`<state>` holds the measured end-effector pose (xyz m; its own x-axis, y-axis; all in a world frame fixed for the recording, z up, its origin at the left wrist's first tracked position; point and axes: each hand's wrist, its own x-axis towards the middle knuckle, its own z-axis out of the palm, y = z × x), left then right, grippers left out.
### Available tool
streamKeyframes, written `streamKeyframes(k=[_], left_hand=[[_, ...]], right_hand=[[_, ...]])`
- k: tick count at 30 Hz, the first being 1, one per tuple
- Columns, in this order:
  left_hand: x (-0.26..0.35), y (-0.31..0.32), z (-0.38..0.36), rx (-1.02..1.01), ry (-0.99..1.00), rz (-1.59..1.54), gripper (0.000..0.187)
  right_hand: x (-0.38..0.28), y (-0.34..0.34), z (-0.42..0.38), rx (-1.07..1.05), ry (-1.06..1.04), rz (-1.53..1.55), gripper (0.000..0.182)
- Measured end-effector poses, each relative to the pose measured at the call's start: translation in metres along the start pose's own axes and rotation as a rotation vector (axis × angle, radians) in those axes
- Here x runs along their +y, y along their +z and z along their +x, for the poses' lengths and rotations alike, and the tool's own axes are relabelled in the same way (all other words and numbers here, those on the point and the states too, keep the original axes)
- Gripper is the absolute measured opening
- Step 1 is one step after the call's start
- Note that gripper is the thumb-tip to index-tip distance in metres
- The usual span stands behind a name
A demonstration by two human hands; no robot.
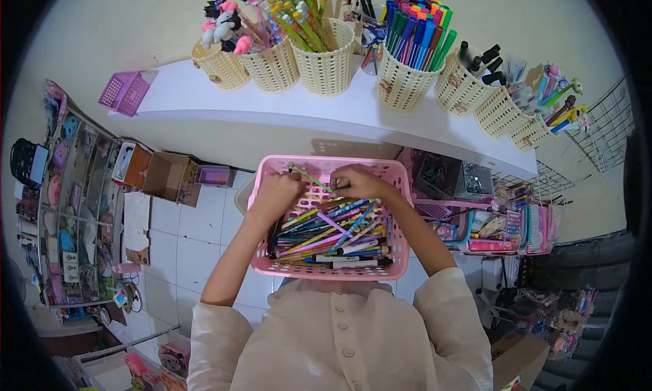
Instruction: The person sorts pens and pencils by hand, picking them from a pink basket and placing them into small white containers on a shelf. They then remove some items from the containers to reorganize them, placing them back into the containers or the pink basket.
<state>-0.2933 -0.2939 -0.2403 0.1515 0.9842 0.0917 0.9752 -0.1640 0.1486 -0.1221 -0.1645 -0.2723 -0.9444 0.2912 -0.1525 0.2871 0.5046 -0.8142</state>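
A pink perforated plastic basket (330, 274) in front of me holds a jumbled heap of pencils, pens and markers (333, 231). Over its back left part is my left hand (280, 192), fingers curled in; what they hold, if anything, is hidden. A slim green pencil (310, 177) slants between my hands, its upper end at the back rim near my left hand. Its lower end meets the bent fingertips of my right hand (356, 182), which appear pinched on it. Black-and-white markers (350, 262) lie at the basket's near side.
Behind the basket, a white shelf (272, 109) carries several cream woven cups, including one of yellow pencils (326, 72) and one of coloured markers (407, 78). A purple basket (127, 92) sits at its left end. Cardboard boxes (166, 177) stand left; stocked baskets (489, 238) stand right.
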Motion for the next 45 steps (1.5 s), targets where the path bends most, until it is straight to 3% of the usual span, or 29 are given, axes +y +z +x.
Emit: streamKeyframes(k=[2,3,5,13,15,16,18,19,22,26,31,33,36,40,45], left_hand=[[-0.001,-0.022,-0.001,0.053,0.002,-0.018,0.009],[-0.001,-0.032,-0.001,0.051,-0.008,-0.016,0.009],[0.001,-0.050,0.000,0.177,0.075,-0.097,0.011],[0.017,-0.067,0.000,0.317,0.146,-0.158,0.012],[0.021,-0.066,-0.001,0.415,0.101,-0.330,0.016],[0.024,-0.067,-0.002,0.411,0.098,-0.336,0.016],[0.035,-0.070,-0.009,0.432,-0.263,-0.845,0.022],[0.035,-0.065,-0.013,0.428,-0.263,-0.850,0.022],[0.026,-0.037,-0.024,0.035,-0.271,-0.842,0.034],[0.034,-0.008,-0.028,-0.122,-0.163,-0.590,0.046],[0.039,0.007,-0.023,-0.157,-0.168,-0.344,0.038],[0.035,0.008,-0.023,-0.168,-0.155,-0.440,0.034],[0.031,0.006,-0.019,-0.122,-0.143,-0.505,0.023],[0.020,-0.003,-0.016,-0.101,-0.127,-0.643,0.016],[0.004,-0.022,-0.024,-0.225,-0.072,-0.910,0.019]], right_hand=[[-0.018,-0.006,-0.001,-0.099,0.087,0.261,0.021],[-0.019,-0.004,0.000,-0.108,0.082,0.263,0.021],[-0.019,-0.003,0.001,0.085,-0.171,0.283,0.023],[-0.036,-0.013,-0.010,0.094,-0.188,0.151,0.018],[-0.038,-0.014,-0.014,0.274,-0.401,-0.048,0.017],[-0.041,-0.014,-0.019,0.271,-0.396,-0.044,0.017],[-0.050,-0.013,-0.033,0.418,-0.342,-0.052,0.014],[-0.051,-0.014,-0.039,0.418,-0.336,-0.051,0.014],[-0.055,-0.017,-0.059,0.500,-0.256,0.052,0.015],[-0.065,-0.021,-0.076,0.699,-0.322,-0.038,0.015],[-0.071,-0.027,-0.095,0.868,-0.333,0.100,0.011],[-0.074,-0.030,-0.105,0.918,-0.173,0.055,0.011],[-0.086,-0.035,-0.103,0.908,-0.349,0.232,0.016],[-0.078,-0.040,-0.109,0.926,-0.239,0.250,0.020],[-0.089,-0.042,-0.109,0.941,-0.272,0.613,0.019]])
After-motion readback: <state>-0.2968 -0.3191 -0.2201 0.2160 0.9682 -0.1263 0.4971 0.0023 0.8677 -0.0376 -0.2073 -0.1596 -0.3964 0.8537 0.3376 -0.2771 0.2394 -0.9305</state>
